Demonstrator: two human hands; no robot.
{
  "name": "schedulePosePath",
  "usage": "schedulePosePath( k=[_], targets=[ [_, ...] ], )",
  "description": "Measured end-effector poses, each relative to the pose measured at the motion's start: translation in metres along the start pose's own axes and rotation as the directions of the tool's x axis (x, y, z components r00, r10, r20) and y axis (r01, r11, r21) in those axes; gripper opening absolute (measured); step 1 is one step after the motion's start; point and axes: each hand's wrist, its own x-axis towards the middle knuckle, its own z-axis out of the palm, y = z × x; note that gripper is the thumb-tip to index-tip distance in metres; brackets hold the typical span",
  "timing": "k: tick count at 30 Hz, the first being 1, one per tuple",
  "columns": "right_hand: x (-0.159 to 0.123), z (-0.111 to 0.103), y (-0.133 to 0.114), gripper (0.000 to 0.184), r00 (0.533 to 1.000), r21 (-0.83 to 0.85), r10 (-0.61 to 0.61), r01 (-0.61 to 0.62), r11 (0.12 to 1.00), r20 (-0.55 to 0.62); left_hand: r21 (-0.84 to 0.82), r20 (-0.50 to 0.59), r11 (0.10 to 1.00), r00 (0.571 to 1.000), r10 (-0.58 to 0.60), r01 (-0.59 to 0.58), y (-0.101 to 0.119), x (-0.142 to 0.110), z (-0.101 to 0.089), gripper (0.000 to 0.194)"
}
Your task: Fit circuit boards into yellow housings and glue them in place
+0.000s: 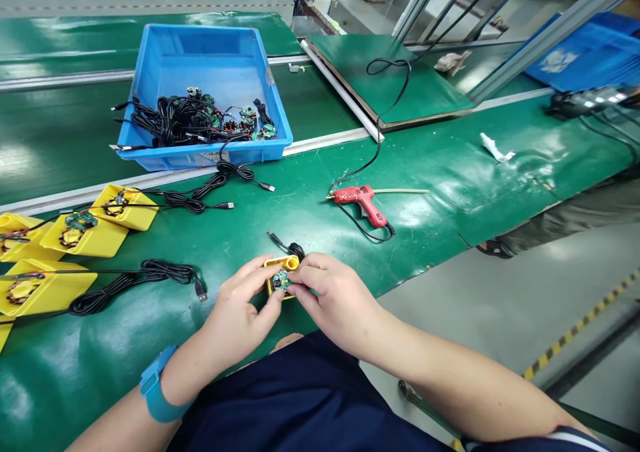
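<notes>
A small yellow plastic housing (281, 263) with a green circuit board (281, 280) in it lies at the near edge of the green table. My left hand (243, 311) grips the housing's left side, thumb and fingers curled round it. My right hand (334, 297) pinches the board from the right with its fingertips pressed together. A black cable (293, 246) runs back from the housing. A blue strap (156, 385) sits on my left wrist.
A red glue gun (363, 202) lies to the right on the table. A blue bin (150, 99) of cabled boards stands at the back. Several yellow housings (83, 235) and coiled black cables (125, 282) lie on the left. The table edge drops to the floor on the right.
</notes>
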Motion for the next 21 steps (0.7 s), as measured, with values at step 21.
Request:
schedulePosePath(
  k=[21],
  targets=[
    [0.011,-0.007,0.004,0.01,0.993,0.027,0.081,-0.084,0.996,0.091,0.139,0.275,0.987,0.961,0.036,-0.077,0.015,0.045,-0.03,0.021]
  ],
)
